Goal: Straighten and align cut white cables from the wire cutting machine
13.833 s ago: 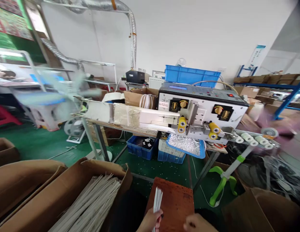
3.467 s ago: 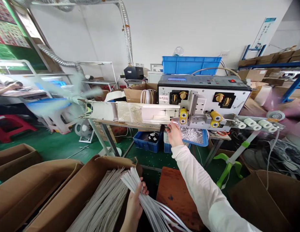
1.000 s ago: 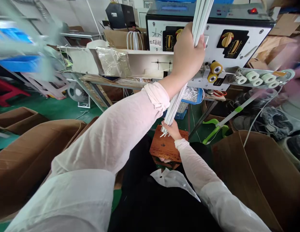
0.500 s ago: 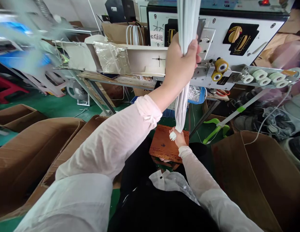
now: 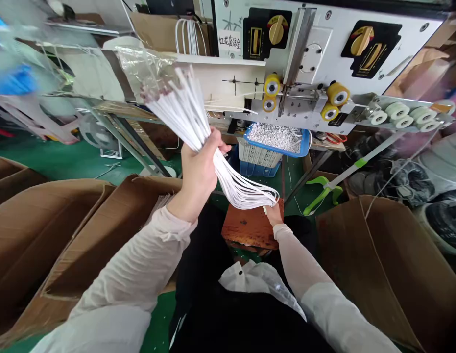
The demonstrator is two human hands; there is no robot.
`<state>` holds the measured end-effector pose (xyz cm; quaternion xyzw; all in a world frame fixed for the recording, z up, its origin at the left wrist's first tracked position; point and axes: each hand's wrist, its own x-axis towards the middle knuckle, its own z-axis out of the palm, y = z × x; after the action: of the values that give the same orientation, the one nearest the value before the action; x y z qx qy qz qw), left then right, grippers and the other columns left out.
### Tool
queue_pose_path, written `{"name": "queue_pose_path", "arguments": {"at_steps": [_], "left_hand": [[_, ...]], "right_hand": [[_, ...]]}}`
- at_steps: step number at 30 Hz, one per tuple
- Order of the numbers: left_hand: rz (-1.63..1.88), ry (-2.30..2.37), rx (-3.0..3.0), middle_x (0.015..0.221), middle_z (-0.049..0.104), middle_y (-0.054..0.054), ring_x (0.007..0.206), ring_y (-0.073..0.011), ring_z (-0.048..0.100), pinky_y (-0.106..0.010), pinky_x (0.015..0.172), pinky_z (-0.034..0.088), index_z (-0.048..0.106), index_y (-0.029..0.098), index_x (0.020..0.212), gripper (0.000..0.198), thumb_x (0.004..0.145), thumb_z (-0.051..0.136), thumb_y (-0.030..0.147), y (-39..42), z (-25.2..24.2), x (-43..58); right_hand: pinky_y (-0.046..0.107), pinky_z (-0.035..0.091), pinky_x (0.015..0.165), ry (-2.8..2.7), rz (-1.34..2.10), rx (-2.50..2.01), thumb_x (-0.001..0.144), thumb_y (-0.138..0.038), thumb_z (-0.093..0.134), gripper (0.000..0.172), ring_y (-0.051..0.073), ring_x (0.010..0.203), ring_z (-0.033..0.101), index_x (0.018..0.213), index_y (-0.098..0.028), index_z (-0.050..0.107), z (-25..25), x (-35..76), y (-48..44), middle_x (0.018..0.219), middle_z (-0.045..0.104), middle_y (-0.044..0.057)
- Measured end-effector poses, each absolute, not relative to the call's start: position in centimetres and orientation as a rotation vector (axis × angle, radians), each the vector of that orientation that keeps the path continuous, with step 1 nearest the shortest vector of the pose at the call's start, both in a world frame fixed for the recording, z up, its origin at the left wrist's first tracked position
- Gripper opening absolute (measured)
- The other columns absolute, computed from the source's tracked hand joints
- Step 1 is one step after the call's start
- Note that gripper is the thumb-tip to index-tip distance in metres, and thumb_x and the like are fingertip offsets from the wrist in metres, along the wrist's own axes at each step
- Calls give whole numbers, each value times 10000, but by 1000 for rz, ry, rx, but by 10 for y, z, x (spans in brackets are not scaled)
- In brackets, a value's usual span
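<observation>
A thick bundle of white wires [image 5: 229, 179] runs between my two hands and sags in the middle. My left hand [image 5: 200, 169] is wrapped around it near the upper end, and the loose ends fan out up and to the left beyond my thumb. Lower down, my right hand [image 5: 274, 214] grips the other end, just over the reddish wooden stool [image 5: 246, 228]; its fingers are partly hidden by the wires. Behind the bundle stands the wire-cutting machine [image 5: 312, 73], with yellow rollers [image 5: 272, 86] and two dial panels on its front.
A blue-rimmed basket [image 5: 304, 147] full of small white bits sits under the machine. Open cardboard boxes stand at left [image 5: 106, 235] and right [image 5: 385, 264]. White guide rollers [image 5: 396, 112] project at the right, above a green-footed stand [image 5: 325, 193]. A fan blurs at upper left.
My left hand has swung down and to the left with the bundle's upper end, baring the machine's front. The bundle has gone from upright to tilted and sagging. My right hand stays near the stool.
</observation>
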<state>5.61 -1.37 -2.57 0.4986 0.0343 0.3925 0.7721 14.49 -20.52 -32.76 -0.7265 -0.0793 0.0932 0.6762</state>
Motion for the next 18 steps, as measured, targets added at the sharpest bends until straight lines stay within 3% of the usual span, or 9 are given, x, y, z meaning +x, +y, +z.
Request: {"name": "queue_pose_path", "arguments": {"at_steps": [5, 10, 18], "left_hand": [[967, 110, 985, 638, 493, 38, 630, -121, 514, -341, 789, 532, 590, 210, 771, 234, 702, 804, 272, 2, -32, 30], [1001, 156, 914, 642, 494, 46, 680, -126, 507, -372, 878, 491, 603, 224, 792, 177, 753, 776, 237, 12, -54, 6], [1026, 411, 803, 613, 442, 60, 613, -98, 472, -299, 766, 521, 524, 192, 738, 240, 724, 759, 233, 29, -96, -10]], "right_hand": [[376, 445, 1013, -229, 114, -1642, 782, -290, 493, 397, 240, 1120, 591, 1122, -129, 621, -320, 151, -207, 1194, 656, 126], [371, 476, 960, -350, 80, -1755, 787, -260, 470, 372, 250, 1059, 621, 1091, -104, 616, -327, 151, -208, 1140, 674, 158], [319, 514, 809, -498, 147, -1966, 791, -193, 408, 260, 215, 898, 640, 966, -135, 591, -324, 144, -214, 942, 690, 111]]}}
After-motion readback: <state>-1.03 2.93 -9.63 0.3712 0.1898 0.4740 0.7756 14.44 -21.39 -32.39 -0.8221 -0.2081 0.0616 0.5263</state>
